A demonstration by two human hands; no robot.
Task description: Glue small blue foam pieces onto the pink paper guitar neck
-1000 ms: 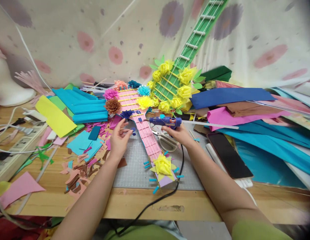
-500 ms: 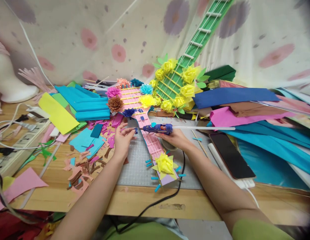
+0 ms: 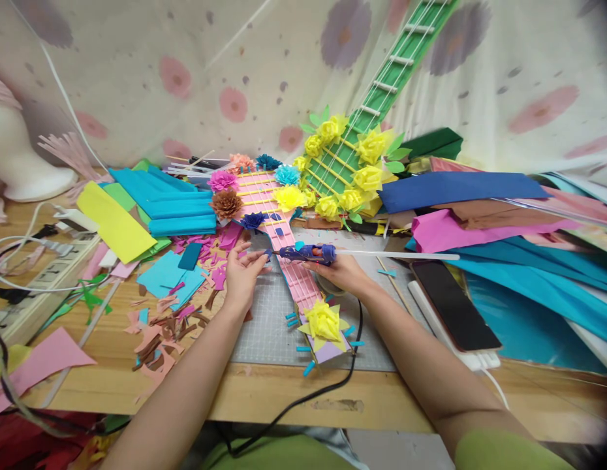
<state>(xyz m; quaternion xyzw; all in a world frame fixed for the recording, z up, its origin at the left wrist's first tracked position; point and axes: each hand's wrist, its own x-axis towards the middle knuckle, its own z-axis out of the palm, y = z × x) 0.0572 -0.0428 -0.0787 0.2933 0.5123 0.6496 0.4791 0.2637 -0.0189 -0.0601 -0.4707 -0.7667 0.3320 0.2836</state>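
My right hand (image 3: 343, 273) is closed around a dark blue hot glue gun (image 3: 308, 253), with a long pale glue stick (image 3: 401, 254) sticking out of its back. The nozzle points left. Pinched in the fingers of my left hand (image 3: 245, 271) is a small dark blue paper piece (image 3: 268, 254), right at the nozzle tip. Beneath both hands lies a pink paper guitar (image 3: 302, 287), with flowers in several colours around its body and a yellow paper flower (image 3: 324, 322) on its head end.
A green paper guitar (image 3: 376, 108) with yellow flowers leans at the back. Paper scraps (image 3: 161, 346) and a power strip (image 3: 44, 287) lie left. Folded paper (image 3: 460, 191) and a phone (image 3: 455, 305) are on the right. The gun's black cord (image 3: 308, 391) crosses the table's front edge.
The blue piece in my left hand and the glue gun's nozzle have come closer together. The glue gun has shifted slightly left and down. The guitars have stayed in place.
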